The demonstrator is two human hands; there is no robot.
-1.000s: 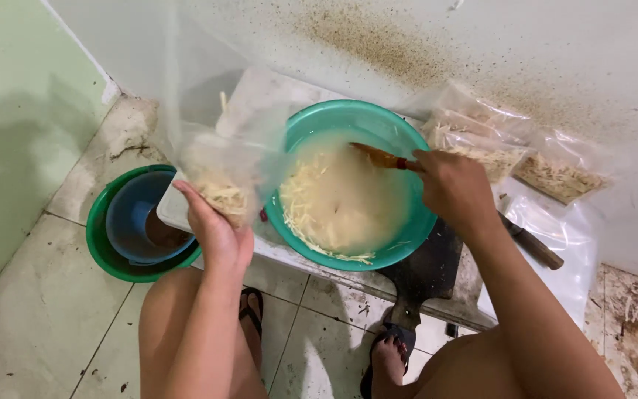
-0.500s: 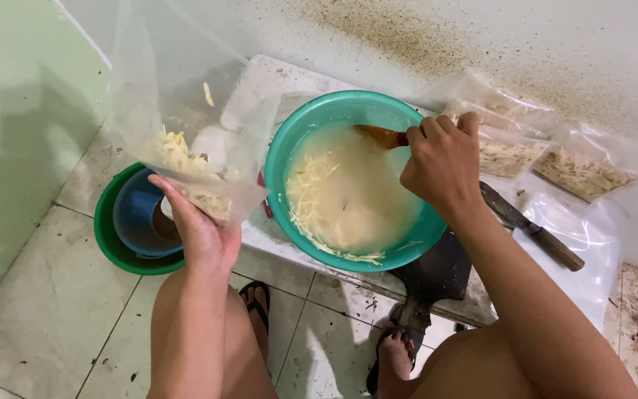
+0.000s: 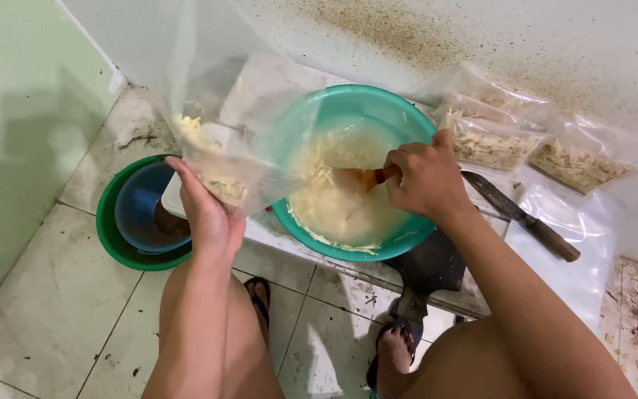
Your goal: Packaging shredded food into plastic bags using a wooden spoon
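At the far left a green basin (image 3: pixel 112 244) sits on the tiled floor (image 3: pixel 46 310) with a blue bowl (image 3: pixel 138 210) nested inside it, something dark showing at the blue bowl's right edge. Just right of these, the left hand (image 3: pixel 208 214) is raised with its fingers curled around the lower part of a clear plastic bag (image 3: pixel 223 125), gripping it from underneath; the bag stands open and upright, reaching over the near rim of the next bowl, and pale shredded food (image 3: pixel 223 188) lies bunched in its bottom against the palm, with a few strands clinging higher up its wall. Next comes a large teal bowl (image 3: pixel 407 125) resting on a low white slab, its inside holding a heap of the same pale shreds (image 3: pixel 334 207). The right hand (image 3: pixel 426 181) hangs over the bowl's right rim, closed tightly around the handle of a wooden spoon (image 3: pixel 359 177) whose head is down among the shreds. Below the bowl a dark chopping board (image 3: pixel 430 270) pokes out towards the person's sandalled feet. Further right a knife (image 3: pixel 518 214) with a dark handle lies on a sheet of clear plastic, and behind it several filled plastic bags (image 3: pixel 496 144) of shredded food lie against the speckled wall (image 3: pixel 555 44).
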